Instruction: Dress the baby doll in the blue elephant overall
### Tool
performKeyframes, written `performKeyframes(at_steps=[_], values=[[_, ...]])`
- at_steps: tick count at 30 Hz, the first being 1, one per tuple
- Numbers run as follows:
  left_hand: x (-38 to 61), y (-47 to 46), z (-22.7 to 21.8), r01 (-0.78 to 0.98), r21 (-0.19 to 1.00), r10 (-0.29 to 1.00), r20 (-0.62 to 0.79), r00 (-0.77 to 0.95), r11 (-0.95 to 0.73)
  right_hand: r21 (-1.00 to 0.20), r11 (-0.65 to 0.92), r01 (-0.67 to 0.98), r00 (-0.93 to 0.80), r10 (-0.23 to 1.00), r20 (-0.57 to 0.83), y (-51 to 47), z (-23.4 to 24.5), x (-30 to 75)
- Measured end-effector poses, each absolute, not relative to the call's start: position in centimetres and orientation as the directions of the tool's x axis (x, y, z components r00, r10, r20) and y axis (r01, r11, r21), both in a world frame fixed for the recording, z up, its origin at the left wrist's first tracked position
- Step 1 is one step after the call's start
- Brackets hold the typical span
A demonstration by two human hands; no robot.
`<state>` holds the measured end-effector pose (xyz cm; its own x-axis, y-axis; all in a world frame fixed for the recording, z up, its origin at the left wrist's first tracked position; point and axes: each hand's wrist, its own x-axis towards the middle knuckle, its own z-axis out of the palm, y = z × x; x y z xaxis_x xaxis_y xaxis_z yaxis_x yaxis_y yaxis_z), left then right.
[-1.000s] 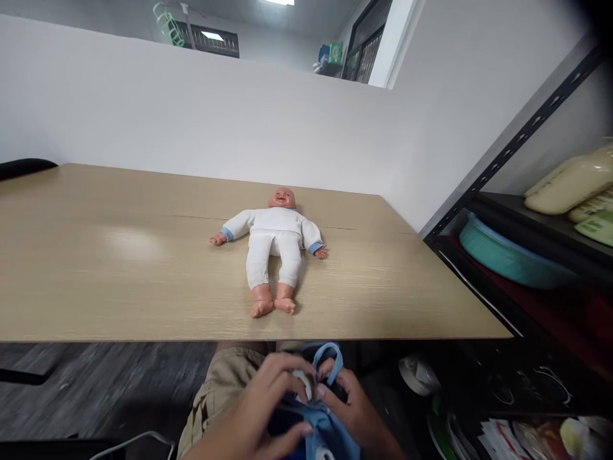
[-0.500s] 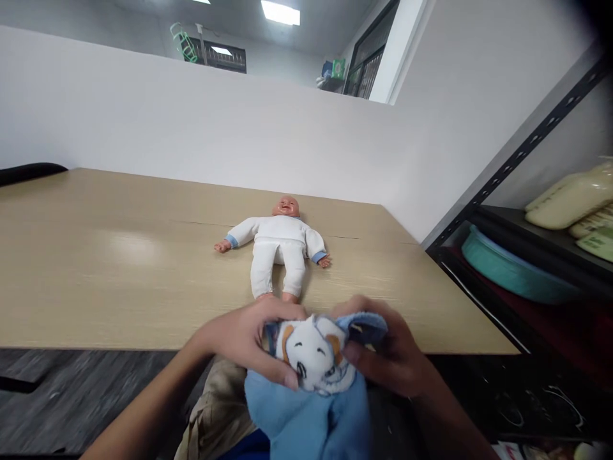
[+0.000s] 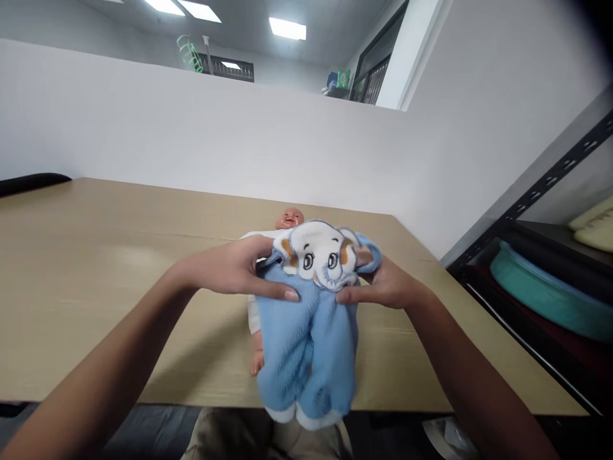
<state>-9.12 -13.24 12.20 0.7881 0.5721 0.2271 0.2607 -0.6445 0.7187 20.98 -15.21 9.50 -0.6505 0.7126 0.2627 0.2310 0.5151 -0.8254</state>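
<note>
Left hand (image 3: 232, 268) and right hand (image 3: 393, 284) hold blue overalls (image 3: 287, 326) at opposite sides of white elephant-face bib (image 3: 320, 246); thumbs on front, other fingers partly hidden. Overalls hang upright, white-cuffed legs down, overlapping near edge of table (image 3: 119, 300) in view. Doll (image 3: 290, 218) lies face-up on table beyond, largely screened.

One blue garment (image 3: 285, 329), one doll (image 3: 290, 218), one table (image 3: 119, 287), one teal basin (image 3: 550, 292)

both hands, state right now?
Left hand: closed, holding the blue overalls by one side.
Right hand: closed, holding the overalls by the other side.
</note>
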Motion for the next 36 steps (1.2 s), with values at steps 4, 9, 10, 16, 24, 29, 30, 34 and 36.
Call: performKeyframes(at_steps=[4, 9, 10, 16, 24, 29, 30, 34, 36], values=[[-9.1, -10.4, 11.0, 0.191, 0.774, 0.629, 0.314, 0.711, -0.603, -0.81, 0.5, 0.307, -0.681, 0.709, 0.18, -12.8, 8.4, 20.0], [-8.7, -8.7, 10.1, 0.201, 0.781, 0.653, 0.317, 0.688, -0.591, -0.886, 0.394, 0.245, -0.782, 0.62, 0.06, -11.4, 7.0, 18.7], [-9.0, -8.3, 10.1, 0.23, 0.777, 0.625, 0.253, 0.738, -0.586, -0.912, 0.369, 0.178, -0.774, 0.625, 0.101, -11.2, 6.5, 18.7], [-10.9, -6.4, 9.4, 0.182, 0.839, 0.468, 0.096, 0.878, -0.514, -0.976, 0.206, 0.076, -0.581, 0.805, 0.125, -10.2, 4.2, 19.7], [-11.3, -6.7, 8.8, 0.289, 0.859, 0.551, -0.01, 0.835, -0.423, -0.967, 0.183, 0.18, -0.861, 0.505, -0.064, -10.1, 4.7, 18.0], [-11.5, -6.8, 7.8, 0.117, 0.95, 0.352, -0.007, 0.936, -0.291, -0.993, -0.117, 0.003, -0.614, 0.784, -0.094, -10.4, 2.0, 17.5], [-11.4, -6.9, 7.6, 0.096, 0.964, 0.375, 0.004, 0.927, -0.248, -0.987, -0.161, 0.004, -0.593, 0.794, -0.132, -10.6, 1.7, 17.3], [-10.9, -7.5, 7.3, 0.091, 0.979, 0.564, 0.027, 0.825, -0.181, -0.987, -0.16, 0.022, -0.704, 0.699, -0.129, -11.1, 2.1, 16.2], [-10.6, -8.1, 7.6, 0.163, 0.966, 0.663, 0.012, 0.749, -0.203, -0.995, -0.103, 0.006, -0.786, 0.614, -0.068, -11.3, 2.5, 15.9]])
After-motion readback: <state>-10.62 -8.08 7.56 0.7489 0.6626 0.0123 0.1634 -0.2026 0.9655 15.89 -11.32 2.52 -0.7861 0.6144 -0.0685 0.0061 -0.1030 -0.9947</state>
